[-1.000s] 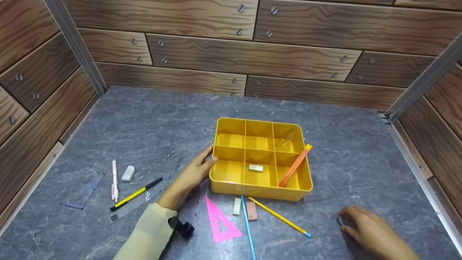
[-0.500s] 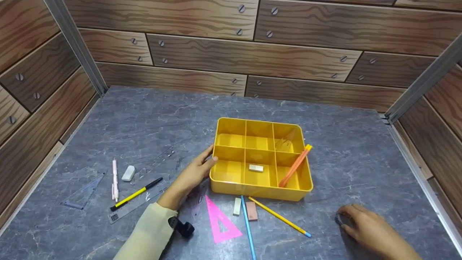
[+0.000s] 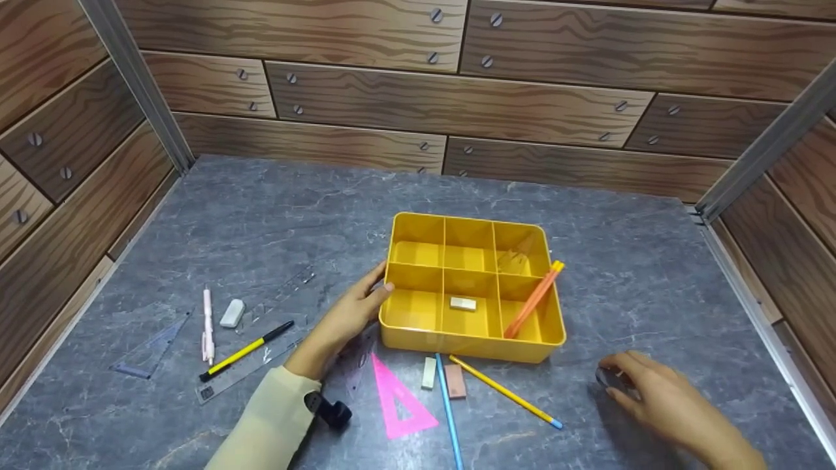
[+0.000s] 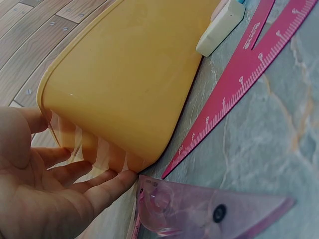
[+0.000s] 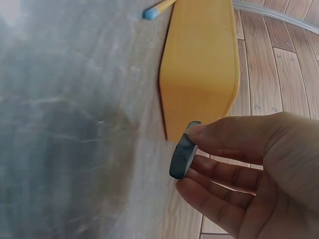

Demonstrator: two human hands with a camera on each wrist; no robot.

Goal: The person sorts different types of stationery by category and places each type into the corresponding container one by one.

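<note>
My left hand [image 3: 351,312] grips the left side of a yellow divided box [image 3: 470,347], thumb at the rim and fingers against the outer wall. A white eraser [image 3: 463,304] lies in its front middle compartment. Orange sticks with yellow ends [image 3: 532,302] lean over the rim from the front right one, and a clear set square [image 3: 516,254] is in the rear right one. To the right of the box, my right hand [image 3: 669,399] pinches a small dark oblong piece [image 5: 183,155] between thumb and fingers; its exact kind is unclear.
Before the box lie a pink set square [image 3: 392,408], a pale eraser [image 3: 428,373], a reddish eraser [image 3: 456,382], a blue pencil [image 3: 449,411] and a yellow pencil [image 3: 506,391]. Leftward are a yellow-black pen [image 3: 245,352], pink pen [image 3: 208,326], white eraser [image 3: 232,313] and clear ruler [image 3: 228,385].
My right hand has moved a little up and left in the head view, carrying the dark piece toward the box. The left hand and the box have stayed still.
</note>
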